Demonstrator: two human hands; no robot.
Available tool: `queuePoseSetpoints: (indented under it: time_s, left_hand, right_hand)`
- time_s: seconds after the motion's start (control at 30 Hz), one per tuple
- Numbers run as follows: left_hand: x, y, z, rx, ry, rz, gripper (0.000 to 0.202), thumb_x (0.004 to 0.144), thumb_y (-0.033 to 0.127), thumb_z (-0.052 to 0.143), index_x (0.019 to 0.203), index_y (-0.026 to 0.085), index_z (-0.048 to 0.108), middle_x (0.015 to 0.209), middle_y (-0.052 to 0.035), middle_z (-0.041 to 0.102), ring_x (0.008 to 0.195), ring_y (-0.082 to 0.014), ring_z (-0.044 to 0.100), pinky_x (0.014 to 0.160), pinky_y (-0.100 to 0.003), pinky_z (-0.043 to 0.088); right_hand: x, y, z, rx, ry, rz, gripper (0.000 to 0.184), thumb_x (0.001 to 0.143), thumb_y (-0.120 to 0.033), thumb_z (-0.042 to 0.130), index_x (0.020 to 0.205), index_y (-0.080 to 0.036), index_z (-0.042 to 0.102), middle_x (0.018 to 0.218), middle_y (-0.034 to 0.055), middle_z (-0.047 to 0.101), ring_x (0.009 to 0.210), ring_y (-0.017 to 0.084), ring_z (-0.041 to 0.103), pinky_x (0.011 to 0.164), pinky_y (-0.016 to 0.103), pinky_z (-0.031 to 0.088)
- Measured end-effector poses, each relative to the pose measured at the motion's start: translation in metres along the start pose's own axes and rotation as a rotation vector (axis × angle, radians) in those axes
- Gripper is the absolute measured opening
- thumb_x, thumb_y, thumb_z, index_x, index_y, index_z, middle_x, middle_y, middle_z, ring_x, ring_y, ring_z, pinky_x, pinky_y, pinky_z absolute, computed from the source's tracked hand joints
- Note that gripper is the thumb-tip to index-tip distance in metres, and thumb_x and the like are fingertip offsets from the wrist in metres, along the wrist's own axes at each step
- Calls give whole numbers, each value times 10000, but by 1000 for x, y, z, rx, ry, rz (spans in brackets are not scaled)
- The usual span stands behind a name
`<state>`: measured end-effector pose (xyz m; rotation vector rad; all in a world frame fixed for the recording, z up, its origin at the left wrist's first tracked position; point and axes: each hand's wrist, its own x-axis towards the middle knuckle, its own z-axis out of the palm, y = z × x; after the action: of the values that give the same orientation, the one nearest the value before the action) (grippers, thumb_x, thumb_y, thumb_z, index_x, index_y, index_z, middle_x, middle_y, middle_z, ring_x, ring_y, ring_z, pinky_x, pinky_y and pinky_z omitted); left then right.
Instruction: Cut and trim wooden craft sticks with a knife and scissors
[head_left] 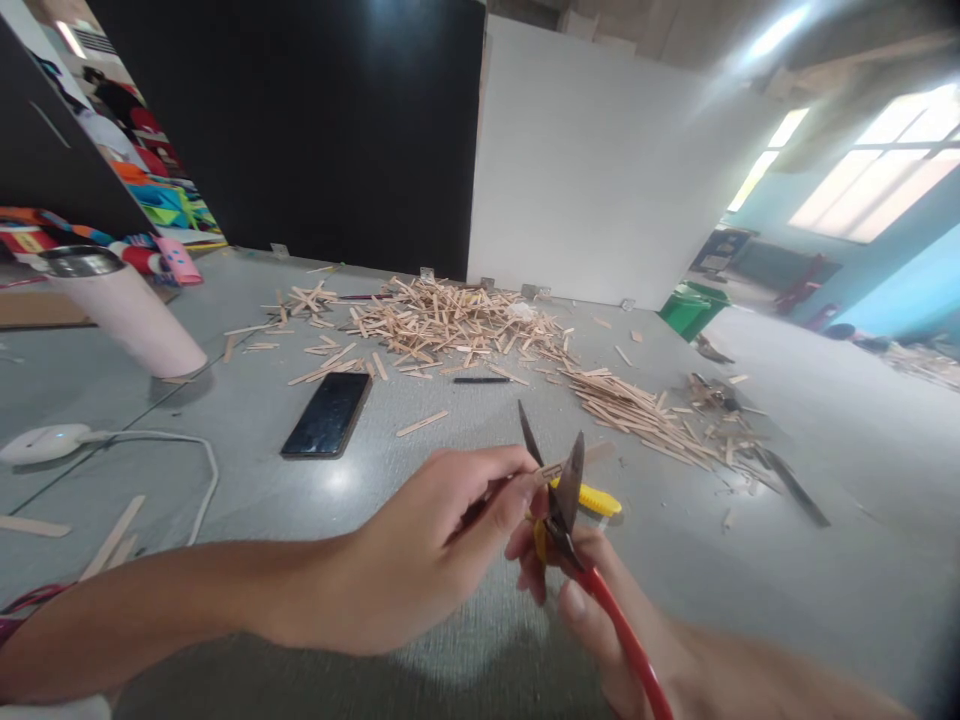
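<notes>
My left hand reaches across the middle, its thumb and fingers pinched on a flat wooden stick with dark marks on it. The stick's far end lies between the parted blades of red-handled snips. My right hand is wrapped around the red handles at the lower right. Just behind the blades, a yellow ribbed object is partly hidden by them and by my hands; I cannot tell its kind.
A large heap of wooden sticks lies at the back, with a stacked bunch to its right. On the left are a phone, a pale tumbler and a white cable. A green bin stands back right.
</notes>
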<state>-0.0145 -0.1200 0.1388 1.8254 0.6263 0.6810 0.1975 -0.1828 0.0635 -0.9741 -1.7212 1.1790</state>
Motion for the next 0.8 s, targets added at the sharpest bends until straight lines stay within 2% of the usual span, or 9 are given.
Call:
queuePoseSetpoints:
  time_s: [0.13,0.23,0.47,0.8]
  left_hand:
    - [-1,3,-2,-39,-7,0,390,1159,425,418,912,191,610,769,36,650,633,-83,523,584,-200,376]
    - [-1,5,-3,-25,-31,0,386,1159,413,417,950,180,642,786,33,665,631,-80,519,577,-204,367]
    - [1,6,-4,4,-88,1,376,1155,329,415,961,167,693,814,26,682,634,-83,491,571,-217,340]
    - [1,8,-4,51,-87,7,372,1148,306,415,946,155,688,782,38,664,611,-69,456,550,-202,318]
  right_hand:
    - [-5,1,-4,-8,6,-46,545,1019,-688,534,1230,-197,639,1031,118,642,850,236,604,744,398,577]
    - [-6,1,-5,-23,-6,-71,519,1036,-647,534,1316,-218,615,1091,122,637,860,231,601,752,398,567]
    - [2,-11,-5,-61,-7,-42,566,1013,-718,508,1145,-182,633,895,80,608,745,202,545,671,353,542]
    - [2,-14,-4,-41,-15,-10,553,1014,-714,515,1125,-183,627,831,54,565,695,186,513,604,315,500]
